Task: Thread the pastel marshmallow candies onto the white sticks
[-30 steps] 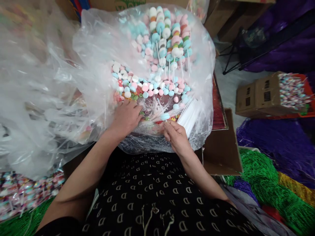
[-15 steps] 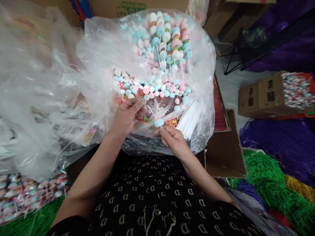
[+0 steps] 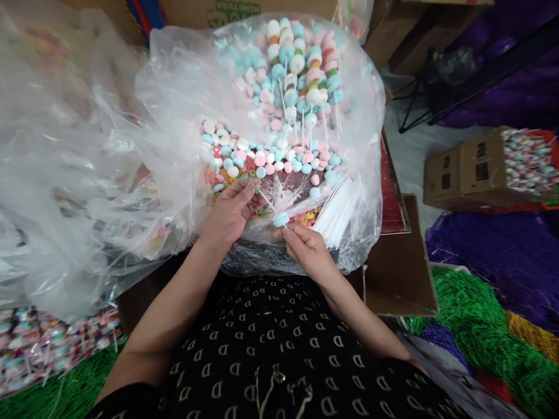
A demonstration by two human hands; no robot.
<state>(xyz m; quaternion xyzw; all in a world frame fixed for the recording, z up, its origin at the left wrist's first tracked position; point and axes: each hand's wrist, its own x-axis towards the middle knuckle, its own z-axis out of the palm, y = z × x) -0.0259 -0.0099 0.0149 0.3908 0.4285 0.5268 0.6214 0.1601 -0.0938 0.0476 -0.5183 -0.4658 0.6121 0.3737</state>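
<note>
My right hand (image 3: 308,247) pinches a thin white stick just below a pale blue candy (image 3: 280,219) threaded on it. The stick runs up and left past the candy toward my left hand (image 3: 236,206). The left fingertips are closed around a small greenish piece at the stick's upper tip. Under and behind the hands, a clear plastic bag (image 3: 367,145) holds loose pink, white and blue candies (image 3: 261,158), small ring candies (image 3: 305,217) and a bundle of white sticks (image 3: 336,215). Several filled candy skewers (image 3: 313,75) lie at the back.
Crumpled clear plastic (image 3: 87,192) spreads over the left side. Wrapped candies (image 3: 52,343) lie at the lower left. On the right are an open cardboard box (image 3: 399,273), a closed carton (image 3: 463,171), wrapped pieces (image 3: 528,160), and green (image 3: 476,326) and purple strands (image 3: 493,262).
My left hand has moved slightly right, and its fingers are now at the stick's upper tip with a small greenish piece. The right hand stays nearly still on the stick.
</note>
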